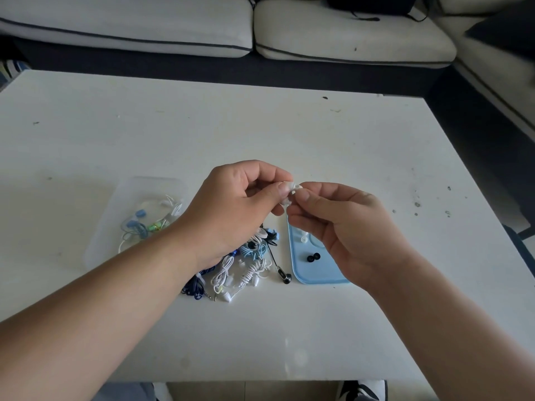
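Both hands are raised above the white table point(260, 134) and meet at a small white earbud point(293, 190). My left hand point(231, 209) pinches the earbud between thumb and forefinger. My right hand point(341, 224) pinches its tip from the right side with thumb and forefinger. A thin white cord hangs down from the earbud between the hands. Below them lies a tangled pile of earphones point(243, 267) in white, blue and black. A light blue tray point(312, 273) holds a black ear tip point(313, 258) and small white ear tips point(303, 238).
A clear plastic tray point(115, 227) at the left holds several earphones in blue, green and white. A white sofa with dark piping point(347, 36) runs along the far side and right of the table. Feet show under the near table edge.
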Demonstrator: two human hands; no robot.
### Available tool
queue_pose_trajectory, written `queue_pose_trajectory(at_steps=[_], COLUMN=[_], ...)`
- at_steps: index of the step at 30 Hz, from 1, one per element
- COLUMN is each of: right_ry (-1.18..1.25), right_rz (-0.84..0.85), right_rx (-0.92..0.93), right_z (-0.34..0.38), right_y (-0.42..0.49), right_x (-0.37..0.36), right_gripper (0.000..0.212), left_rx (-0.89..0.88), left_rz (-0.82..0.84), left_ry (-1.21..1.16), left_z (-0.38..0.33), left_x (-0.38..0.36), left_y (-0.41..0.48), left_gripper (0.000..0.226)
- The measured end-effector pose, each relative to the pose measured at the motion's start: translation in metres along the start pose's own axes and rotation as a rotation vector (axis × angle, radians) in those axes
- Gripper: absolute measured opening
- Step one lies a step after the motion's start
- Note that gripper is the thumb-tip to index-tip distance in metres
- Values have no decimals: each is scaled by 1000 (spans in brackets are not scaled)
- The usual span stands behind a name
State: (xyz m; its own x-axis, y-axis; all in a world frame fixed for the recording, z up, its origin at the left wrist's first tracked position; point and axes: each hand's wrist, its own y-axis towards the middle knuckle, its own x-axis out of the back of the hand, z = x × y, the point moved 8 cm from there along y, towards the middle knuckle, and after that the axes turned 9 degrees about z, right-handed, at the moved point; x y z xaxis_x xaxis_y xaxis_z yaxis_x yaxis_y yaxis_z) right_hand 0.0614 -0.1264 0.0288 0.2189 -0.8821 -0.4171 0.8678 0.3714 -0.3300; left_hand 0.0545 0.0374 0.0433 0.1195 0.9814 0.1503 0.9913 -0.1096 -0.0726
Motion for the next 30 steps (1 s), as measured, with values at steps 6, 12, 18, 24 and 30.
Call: queue_pose_trajectory(at_steps=[6, 12, 18, 24, 30], right_ry=[50, 47, -19, 54, -13], right_rz=[-45, -81, -105, -106, -26], right_rx=[50, 70, 64, -10, -61], right_z=[-4, -8, -10, -8, -11], right_y=[0, -3, -9, -1, 5], right_x=[-1, -4, -9, 1, 6], right_gripper=[25, 14, 10, 5, 7], left_rx=[4, -34, 29, 72, 104], left_rz=[-23, -65, -110, -58, -25], left_ry=[9, 43, -19, -76, -105], left_z=[0, -3, 2, 3, 8], left_x=[-2, 0, 3, -6, -8], left_y=[0, -3, -3, -3, -2], left_gripper=[9, 9, 6, 7, 9])
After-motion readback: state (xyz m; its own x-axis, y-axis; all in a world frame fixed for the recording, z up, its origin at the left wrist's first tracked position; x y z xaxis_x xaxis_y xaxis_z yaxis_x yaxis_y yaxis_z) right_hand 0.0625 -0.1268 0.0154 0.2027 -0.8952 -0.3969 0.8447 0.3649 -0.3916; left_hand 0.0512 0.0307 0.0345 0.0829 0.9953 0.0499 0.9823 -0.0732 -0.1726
